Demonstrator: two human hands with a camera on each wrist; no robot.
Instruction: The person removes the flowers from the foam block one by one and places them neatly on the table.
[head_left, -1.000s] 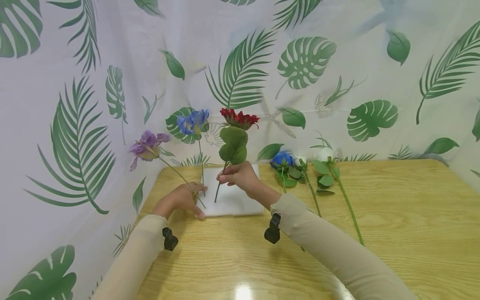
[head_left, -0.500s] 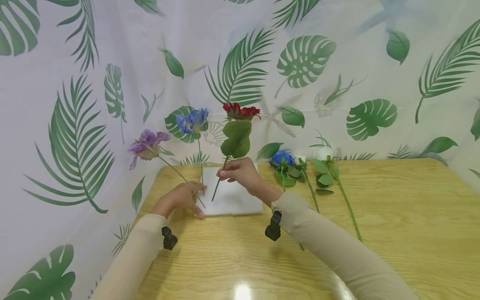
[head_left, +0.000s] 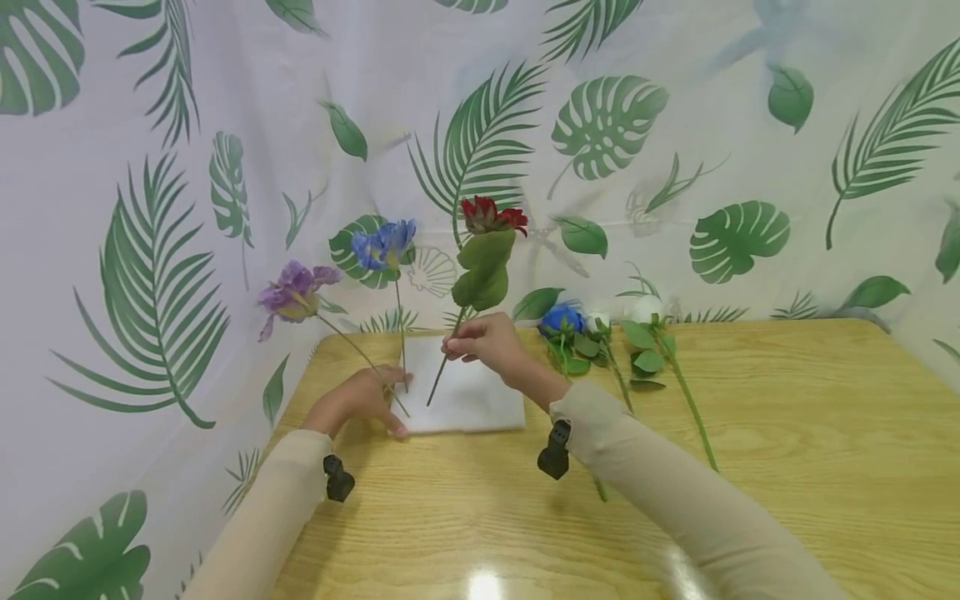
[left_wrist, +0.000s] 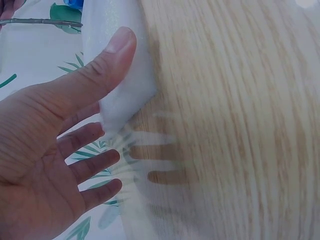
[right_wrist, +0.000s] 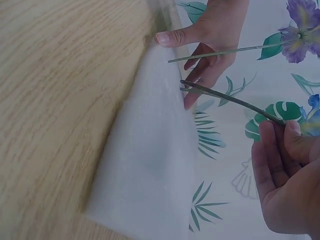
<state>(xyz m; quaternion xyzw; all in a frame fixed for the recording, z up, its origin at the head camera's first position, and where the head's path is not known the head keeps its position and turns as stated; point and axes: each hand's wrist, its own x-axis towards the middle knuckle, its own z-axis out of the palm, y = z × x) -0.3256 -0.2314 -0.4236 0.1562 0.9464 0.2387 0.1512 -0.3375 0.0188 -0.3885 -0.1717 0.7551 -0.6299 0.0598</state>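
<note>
My right hand (head_left: 495, 346) pinches the stem of a red artificial flower (head_left: 491, 217) between thumb and fingertips. Large green leaves (head_left: 483, 271) sit under its bloom, and the stem's lower end hangs over a white foam block (head_left: 487, 408). In the right wrist view the dark stem (right_wrist: 235, 101) slants from the fingertips toward the foam. My left hand (head_left: 363, 396) spreads at the block's left side, thumb touching the front corner, fingers fairly straight in the left wrist view. A purple flower (head_left: 295, 293) leaning left and an upright light-blue flower (head_left: 384, 244) stand in the block.
Right of the foam, a blue rose (head_left: 562, 319) and two white roses, one with a larger bloom (head_left: 647, 310), lie on the wooden table (head_left: 810, 417). A leaf-patterned white curtain (head_left: 645, 42) hangs behind and at the left.
My right hand has shifted slightly right with the red flower, whose bloom has risen and moved right as the stem tilts more. My left hand has stayed at the foam block.
</note>
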